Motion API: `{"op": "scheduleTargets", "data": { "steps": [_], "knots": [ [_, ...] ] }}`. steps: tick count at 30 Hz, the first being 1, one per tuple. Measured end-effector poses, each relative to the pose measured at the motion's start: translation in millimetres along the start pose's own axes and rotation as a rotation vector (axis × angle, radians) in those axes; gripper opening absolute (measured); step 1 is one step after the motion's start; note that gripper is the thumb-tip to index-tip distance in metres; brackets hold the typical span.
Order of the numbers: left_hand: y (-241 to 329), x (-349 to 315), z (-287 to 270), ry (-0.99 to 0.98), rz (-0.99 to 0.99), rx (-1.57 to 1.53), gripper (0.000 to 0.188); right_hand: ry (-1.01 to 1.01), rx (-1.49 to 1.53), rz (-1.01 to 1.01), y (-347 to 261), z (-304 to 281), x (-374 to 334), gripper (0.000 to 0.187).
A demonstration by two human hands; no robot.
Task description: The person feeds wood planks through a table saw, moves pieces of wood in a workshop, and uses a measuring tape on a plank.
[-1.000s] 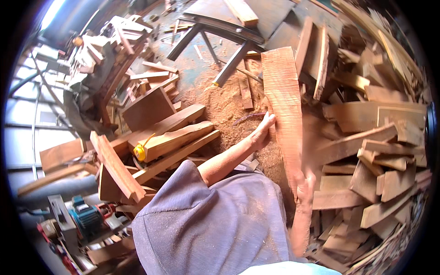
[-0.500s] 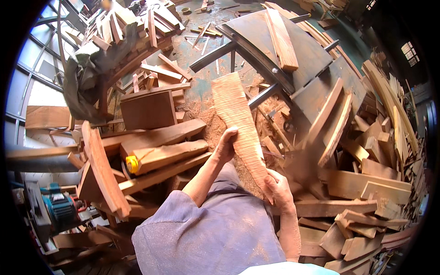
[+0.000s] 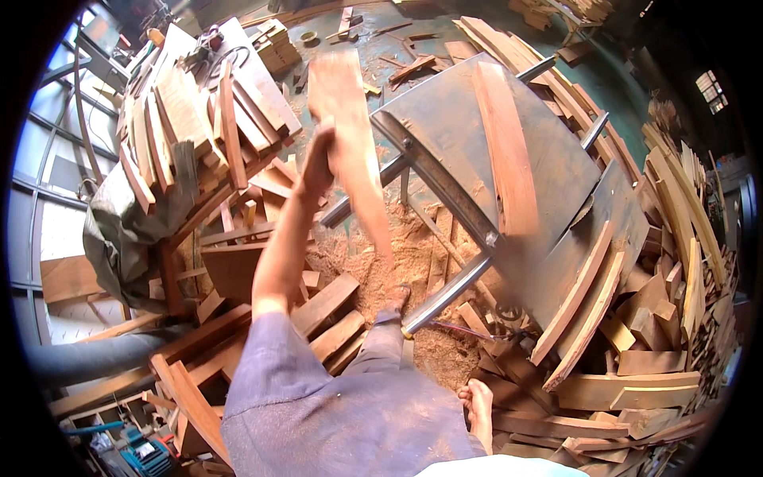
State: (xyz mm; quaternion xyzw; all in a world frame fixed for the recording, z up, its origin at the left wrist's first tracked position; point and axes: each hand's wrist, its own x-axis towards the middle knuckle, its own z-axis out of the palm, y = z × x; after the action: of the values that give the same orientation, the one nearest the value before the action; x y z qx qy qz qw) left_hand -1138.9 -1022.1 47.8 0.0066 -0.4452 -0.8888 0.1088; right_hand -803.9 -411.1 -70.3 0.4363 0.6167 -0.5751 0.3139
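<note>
Board above sawdusty workshop floor

Left arm: stretched forward, nearly straight
Left hand: gripping, blurred
Right hand: low, fingers curled

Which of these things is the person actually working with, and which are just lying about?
In use:
- the pale board, held by its edge in the left hand

Apparently just lying about, as neither hand touches them:
- reddish board on the metal-topped table
- piled boards at right
- dark cloth
- teal machine
- sawdust
</note>
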Motion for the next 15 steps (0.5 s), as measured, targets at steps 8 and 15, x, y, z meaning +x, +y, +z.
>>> {"op": "scheduleTargets", "data": {
  "steps": [8, 15],
  "knots": [
    [70, 223, -5, 0.691, -0.023, 0.358, 0.092, 0.070, -0.093, 0.055, 7, 18, 29, 0.018],
    [-98, 32, 14, 0.507, -0.094, 0.514, 0.028, 0.139, 0.023, 0.070, 64, -1, 25, 0.019]
  ]
}}
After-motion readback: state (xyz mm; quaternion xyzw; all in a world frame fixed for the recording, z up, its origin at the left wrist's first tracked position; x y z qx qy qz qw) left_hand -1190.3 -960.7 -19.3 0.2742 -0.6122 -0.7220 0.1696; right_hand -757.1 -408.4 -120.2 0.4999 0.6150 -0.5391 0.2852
